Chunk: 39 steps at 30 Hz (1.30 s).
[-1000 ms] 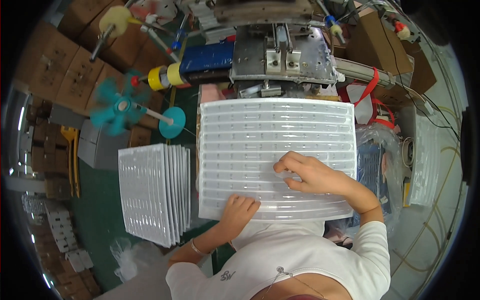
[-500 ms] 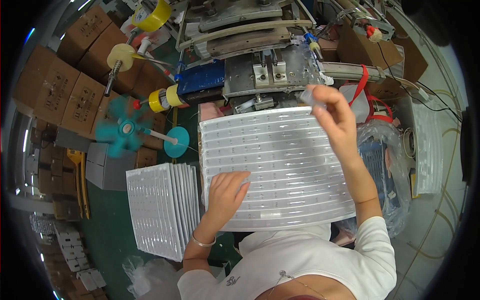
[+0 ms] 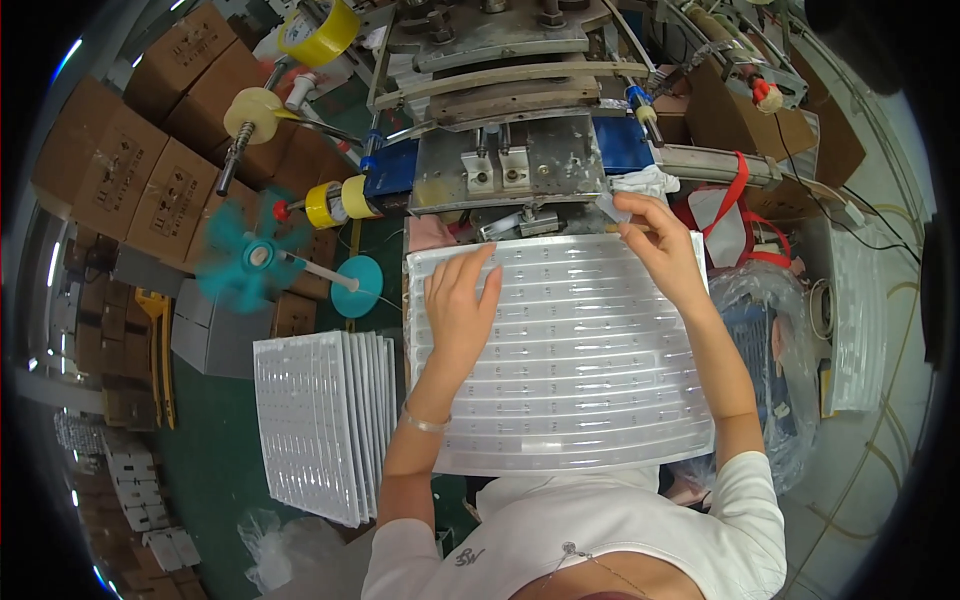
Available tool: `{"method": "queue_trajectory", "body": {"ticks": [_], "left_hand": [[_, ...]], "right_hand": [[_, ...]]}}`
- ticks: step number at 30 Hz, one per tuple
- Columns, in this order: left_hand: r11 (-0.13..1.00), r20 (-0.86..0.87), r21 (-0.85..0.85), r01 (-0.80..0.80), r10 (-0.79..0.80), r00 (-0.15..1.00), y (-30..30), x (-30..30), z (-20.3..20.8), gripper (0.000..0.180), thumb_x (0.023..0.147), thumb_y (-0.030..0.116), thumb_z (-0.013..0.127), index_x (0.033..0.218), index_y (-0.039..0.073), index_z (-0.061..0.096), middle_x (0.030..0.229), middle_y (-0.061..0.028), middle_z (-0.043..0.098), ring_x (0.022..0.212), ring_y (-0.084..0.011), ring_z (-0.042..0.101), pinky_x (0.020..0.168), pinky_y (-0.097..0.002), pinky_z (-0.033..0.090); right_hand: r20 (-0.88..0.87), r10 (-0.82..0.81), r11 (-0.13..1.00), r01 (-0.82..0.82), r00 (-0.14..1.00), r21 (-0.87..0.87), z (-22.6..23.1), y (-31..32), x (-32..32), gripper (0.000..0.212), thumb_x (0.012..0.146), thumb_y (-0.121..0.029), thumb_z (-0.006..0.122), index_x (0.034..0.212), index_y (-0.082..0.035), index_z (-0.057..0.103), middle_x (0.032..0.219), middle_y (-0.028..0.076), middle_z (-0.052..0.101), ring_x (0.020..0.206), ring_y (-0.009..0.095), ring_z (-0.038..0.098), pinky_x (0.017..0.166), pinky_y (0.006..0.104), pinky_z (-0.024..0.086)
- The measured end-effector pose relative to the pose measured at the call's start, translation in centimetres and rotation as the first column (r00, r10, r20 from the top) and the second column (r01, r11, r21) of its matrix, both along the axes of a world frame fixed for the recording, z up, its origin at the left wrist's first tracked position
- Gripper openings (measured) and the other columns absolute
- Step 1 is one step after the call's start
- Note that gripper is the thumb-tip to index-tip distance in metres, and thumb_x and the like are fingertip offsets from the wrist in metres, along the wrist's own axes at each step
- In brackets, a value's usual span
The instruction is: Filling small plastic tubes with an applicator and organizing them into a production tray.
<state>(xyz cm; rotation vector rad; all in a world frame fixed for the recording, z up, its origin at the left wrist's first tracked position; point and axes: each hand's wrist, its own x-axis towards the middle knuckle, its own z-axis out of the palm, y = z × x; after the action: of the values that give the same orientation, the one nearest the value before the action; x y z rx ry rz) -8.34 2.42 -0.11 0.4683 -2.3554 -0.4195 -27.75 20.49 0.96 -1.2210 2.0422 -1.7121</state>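
A large silvery-white sheet (image 3: 580, 340) with parallel ridged rows and small dark marks lies in front of me, below the metal machine. My left hand (image 3: 460, 305) rests on the sheet's left part, fingers stretched toward its far edge and thumb apart, holding nothing. At the far right corner, my right hand (image 3: 662, 248) pinches a small translucent plastic piece (image 3: 613, 208) between thumb and fingers. That piece is close to the machine's front edge; its exact shape is unclear. The sliding metal plate (image 3: 560, 155) with two upright brackets sits just beyond the sheet.
Several similar sheets (image 3: 310, 420) stand in a leaning stack at left. A turquoise fan (image 3: 258, 256) with blurred blades is behind them. Yellow tape rolls (image 3: 320, 35) hang on rods. Cardboard boxes (image 3: 110, 165) line the left; a plastic-wrapped bundle (image 3: 765, 340) is at right.
My left hand has slid forward to the sheet's far part. My right hand has lowered slightly with the plastic piece. The machine's bracketed plate has shifted left, baring blue at its right.
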Motion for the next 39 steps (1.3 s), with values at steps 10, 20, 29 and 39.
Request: {"method": "queue_trajectory", "body": {"ticks": [10,20,29,39], "left_hand": [[0.895,-0.1,-0.383,-0.228,0.205,0.974,-4.2,-13.6,3.9,0.034,0.082,0.033,0.064,0.111,0.015,0.064,0.098,-0.0051,0.061,0.096,-0.0243,0.051,0.086,-0.0388,0.033],[0.958,-0.186,0.284,0.046,0.009,0.982,0.6,1.7,3.7,0.026,0.077,0.012,0.07,0.102,0.007,0.065,0.08,-0.004,0.057,0.072,-0.0166,0.05,0.072,-0.0285,0.039],[0.846,-0.149,0.529,-0.061,0.164,0.975,2.4,10.0,0.0,0.022,0.084,0.013,0.066,0.103,0.003,0.064,0.086,-0.0022,0.057,0.072,-0.0103,0.046,0.066,-0.0229,0.039],[0.663,-0.161,0.748,-0.003,0.185,0.969,5.8,12.0,-1.1,0.026,0.093,0.02,0.048,0.102,-0.002,0.058,0.095,-0.0145,0.064,0.086,-0.0185,0.06,0.08,-0.0302,0.047]], "right_hand": [[-0.418,-0.274,0.96,0.271,0.866,-0.069,3.6,-4.8,-1.8,0.026,0.084,-0.01,0.065,0.108,0.0,0.062,0.108,0.011,0.065,0.09,0.018,0.064,0.079,0.0275,0.05],[-0.849,-0.328,0.871,0.48,0.413,-0.103,3.0,-13.0,-4.6,0.017,0.081,-0.023,0.065,0.094,-0.012,0.066,0.085,0.002,0.066,0.076,0.021,0.062,0.069,0.038,0.043],[-0.556,-0.18,0.981,0.191,0.811,-0.039,0.2,-2.3,0.5,0.031,0.081,-0.02,0.064,0.109,-0.007,0.061,0.1,0.011,0.065,0.09,0.03,0.06,0.078,0.0398,0.046],[-0.385,0.748,0.661,-0.552,0.541,0.509,-6.4,7.4,14.9,0.028,0.073,-0.014,0.062,0.101,-0.011,0.062,0.084,0.008,0.056,0.073,0.023,0.06,0.055,0.0343,0.051]]}}
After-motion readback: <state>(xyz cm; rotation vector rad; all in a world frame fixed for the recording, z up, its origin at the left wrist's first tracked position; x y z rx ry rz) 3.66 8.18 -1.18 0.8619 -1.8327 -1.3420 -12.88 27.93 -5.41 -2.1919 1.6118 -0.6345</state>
